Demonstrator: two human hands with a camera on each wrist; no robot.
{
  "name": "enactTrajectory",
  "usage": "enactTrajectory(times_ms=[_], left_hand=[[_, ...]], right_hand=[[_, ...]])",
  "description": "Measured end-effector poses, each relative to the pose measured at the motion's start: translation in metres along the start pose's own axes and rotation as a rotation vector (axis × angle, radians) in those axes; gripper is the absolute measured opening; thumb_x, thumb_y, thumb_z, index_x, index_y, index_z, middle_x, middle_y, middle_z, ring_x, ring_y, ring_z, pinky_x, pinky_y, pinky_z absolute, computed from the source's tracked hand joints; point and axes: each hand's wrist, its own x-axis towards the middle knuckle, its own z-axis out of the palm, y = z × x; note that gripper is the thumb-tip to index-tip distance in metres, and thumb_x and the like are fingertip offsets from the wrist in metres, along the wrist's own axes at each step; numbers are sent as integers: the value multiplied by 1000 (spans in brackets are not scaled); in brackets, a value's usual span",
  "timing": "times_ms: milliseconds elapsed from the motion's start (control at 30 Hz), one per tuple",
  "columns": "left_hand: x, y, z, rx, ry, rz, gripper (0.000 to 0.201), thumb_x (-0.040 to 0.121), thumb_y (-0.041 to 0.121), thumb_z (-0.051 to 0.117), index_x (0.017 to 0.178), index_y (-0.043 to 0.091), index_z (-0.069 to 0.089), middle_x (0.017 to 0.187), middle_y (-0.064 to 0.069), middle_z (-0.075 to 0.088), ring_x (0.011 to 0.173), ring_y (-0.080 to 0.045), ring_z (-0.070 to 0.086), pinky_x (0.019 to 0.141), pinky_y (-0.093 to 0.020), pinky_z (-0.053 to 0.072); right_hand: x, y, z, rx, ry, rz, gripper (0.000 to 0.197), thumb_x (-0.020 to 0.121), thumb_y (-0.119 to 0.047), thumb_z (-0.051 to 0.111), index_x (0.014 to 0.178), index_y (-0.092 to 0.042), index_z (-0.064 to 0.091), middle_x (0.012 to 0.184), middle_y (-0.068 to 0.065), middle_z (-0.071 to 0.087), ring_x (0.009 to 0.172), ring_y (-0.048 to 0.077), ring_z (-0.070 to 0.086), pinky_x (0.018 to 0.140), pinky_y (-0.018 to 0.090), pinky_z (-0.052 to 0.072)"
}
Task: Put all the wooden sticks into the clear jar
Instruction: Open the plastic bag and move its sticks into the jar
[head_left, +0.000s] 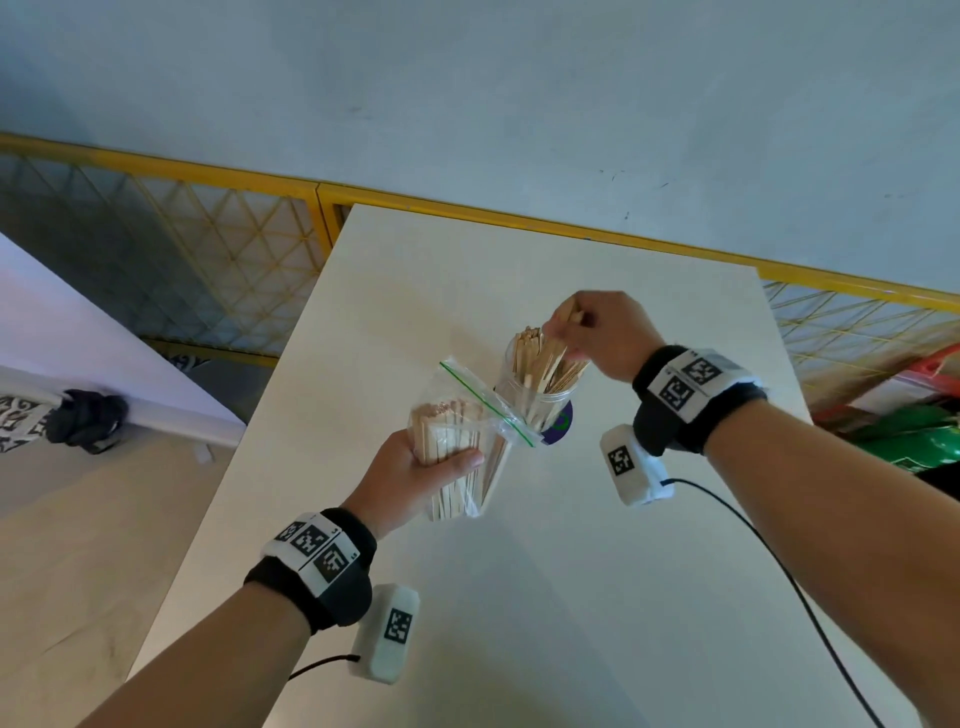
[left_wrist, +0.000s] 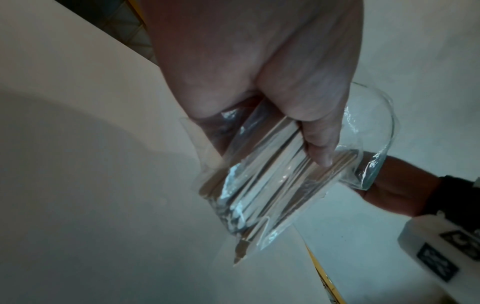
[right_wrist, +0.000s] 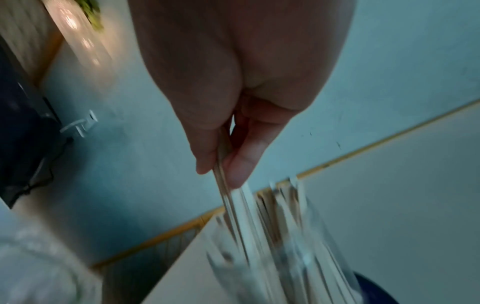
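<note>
While the clear jar (head_left: 535, 400) is left standing on the table (head_left: 597, 571), a small bunch of wooden sticks (right_wrist: 228, 197) is pinched between thumb and fingertips of the right hand (head_left: 597, 332) right over the jar mouth, probably so they can be fed in end-first among the ones already standing inside. The plastic bag (head_left: 457, 447) with the remaining sticks is gripped around its middle by the left hand (head_left: 415, 478), fingers wrapped tight, and held up just beside the jar, mouth angled toward it, likely to keep each reach short. Plenty of sticks look left in the bag, so the job seems maybe half done. A blue disc (head_left: 563, 423) is partly seen under the jar, can't tell what it is.
</note>
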Motion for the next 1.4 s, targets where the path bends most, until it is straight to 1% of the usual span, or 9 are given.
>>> enactTrajectory(times_ms=[200,333,533,667,767,967,1167,1300,1400], left_hand=[[3,6,2,-6,-5,12,18,88,22,72,100,10,73,95,-11,75,89,-20,71,84,-30,54],[3,11,4,-26,7,19,18,88,18,71,105,9,73,96,-9,76,88,-14,71,79,-21,54],[0,13,7,-47,30,2,23,88,19,71,109,11,72,101,-7,77,95,-16,72,81,-20,55],[-1,14,7,-81,68,-37,22,87,22,72,106,11,73,103,-11,76,98,-20,71,80,-18,54],[0,16,10,-129,84,-57,24,89,28,70,109,16,73,106,-6,76,103,-17,70,88,-25,50],[2,34,26,-251,20,-152,17,97,25,56,107,23,69,82,28,74,76,20,63,65,-5,43],[4,37,28,-390,3,-221,15,81,31,64,93,25,70,88,8,75,100,-16,68,99,-40,48],[-1,49,34,-293,-205,-122,13,79,16,56,88,16,66,79,14,71,80,2,65,75,-14,48],[-4,56,35,-272,-268,-42,21,74,16,58,93,18,66,78,17,69,77,2,63,70,-11,47]], right_hand=[[-3,8,33,-344,-46,16,25,90,-37,54,87,-12,58,76,0,55,77,23,54,63,31,43],[-5,5,38,-742,-198,-18,48,97,-45,25,106,-14,60,104,7,51,110,28,44,91,41,41],[-14,7,28,-448,-125,-2,52,87,-45,54,133,-22,44,132,7,47,123,28,39,102,43,33],[-25,-2,7,-340,2,-83,50,83,-45,62,128,-30,49,134,-1,49,120,23,44,102,41,38],[-38,-14,-3,-227,92,-274,20,87,-33,60,106,-30,66,115,-7,61,100,8,49,90,29,40],[-62,-33,11,-6,-219,-299,10,94,-24,53,92,-21,62,90,-6,65,75,7,58,72,17,43],[-63,-35,17,55,-249,-172,24,83,-43,65,93,-22,60,83,1,62,66,13,59,69,30,52],[-67,-41,23,-35,-299,-180,30,80,-41,69,99,-18,63,72,-1,54,59,9,46,64,22,43],[-71,-46,24,-61,-294,-176,38,76,-45,71,103,-19,61,71,-1,54,57,8,46,61,20,41]])
